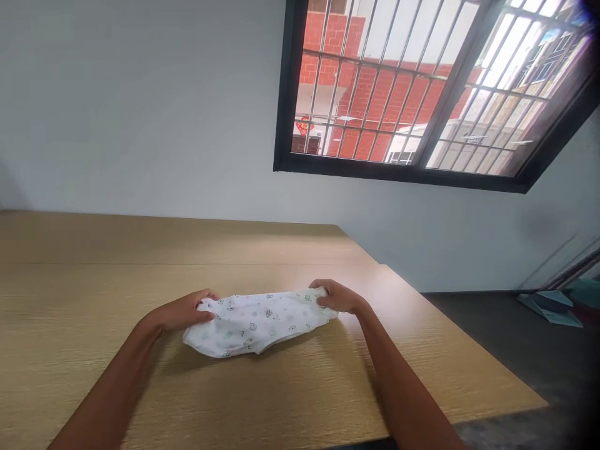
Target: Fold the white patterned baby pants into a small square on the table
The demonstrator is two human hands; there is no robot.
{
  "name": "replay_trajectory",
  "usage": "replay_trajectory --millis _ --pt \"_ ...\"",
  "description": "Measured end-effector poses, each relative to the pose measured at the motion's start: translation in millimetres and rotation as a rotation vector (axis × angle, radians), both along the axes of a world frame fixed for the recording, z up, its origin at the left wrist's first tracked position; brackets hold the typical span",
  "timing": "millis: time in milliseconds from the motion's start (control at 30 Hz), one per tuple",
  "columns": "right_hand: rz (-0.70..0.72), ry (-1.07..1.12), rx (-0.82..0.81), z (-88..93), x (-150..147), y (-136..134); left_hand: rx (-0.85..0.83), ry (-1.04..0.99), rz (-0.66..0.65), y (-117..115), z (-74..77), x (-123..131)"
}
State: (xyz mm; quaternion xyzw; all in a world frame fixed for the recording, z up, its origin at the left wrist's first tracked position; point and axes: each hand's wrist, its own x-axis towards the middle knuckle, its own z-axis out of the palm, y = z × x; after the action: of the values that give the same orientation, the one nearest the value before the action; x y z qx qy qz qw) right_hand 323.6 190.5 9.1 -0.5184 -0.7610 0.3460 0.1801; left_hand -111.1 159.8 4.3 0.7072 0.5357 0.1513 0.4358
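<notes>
A white cloth with small printed figures (267, 319) is stretched sideways between my hands, just over the light wooden table (262, 400). My left hand (190, 309) grips its left end, fingers on the upper edge and thumb in front. At the right end, my right hand (335, 296) pinches the cloth between thumb and fingers. The cloth's lower edge hangs loosely, with a small point near the middle, and it casts a shadow on the wood.
Behind the table is a pale wall (140, 112) with a barred, dark-framed window (365, 172) at the upper right. The table's right edge slants toward me. Flat greenish items (553, 307) lie on the dark floor (478, 319) at far right.
</notes>
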Motion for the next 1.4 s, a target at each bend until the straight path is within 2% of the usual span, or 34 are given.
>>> replay_trajectory --millis 100,233,400,500,633,767,867,1033,1267,1400 --pt "-0.035 -0.003 0.072 2.6 -2 -3 -0.019 -0.030 -0.046 -1 3.7 -1" --pt "-0.150 -0.023 0.188 -2.5 -5 -2 0.164 -0.025 0.001 5 2.1 -3" --pt "-0.184 -0.010 0.196 -11.8 -3 4 0.263 -0.056 0.131 7 0.6 -4" --pt "-0.214 -0.015 0.198 -14.6 -4 7 0.269 -0.062 0.161 12 -7.6 -3" --pt "-0.315 -0.088 0.241 -15.0 -10 7 0.254 -0.008 0.203 26 -27.0 -2" --pt "-0.373 -0.161 0.243 -14.9 -15 5 0.312 0.020 0.297 35 -38.4 0" --pt "-0.381 -0.186 0.228 -13.6 -15 4 0.329 0.071 0.330 34 -37.7 2" --pt "-0.380 -0.209 0.217 -8.0 -16 2 0.342 0.190 0.262 33 -35.7 3" --pt "-0.419 -0.216 0.211 -6.5 -17 1 0.398 0.253 0.361 37 -44.0 7" --pt "-0.457 -0.215 0.218 -10.0 -17 2 0.429 0.305 0.357 33 -41.5 10"
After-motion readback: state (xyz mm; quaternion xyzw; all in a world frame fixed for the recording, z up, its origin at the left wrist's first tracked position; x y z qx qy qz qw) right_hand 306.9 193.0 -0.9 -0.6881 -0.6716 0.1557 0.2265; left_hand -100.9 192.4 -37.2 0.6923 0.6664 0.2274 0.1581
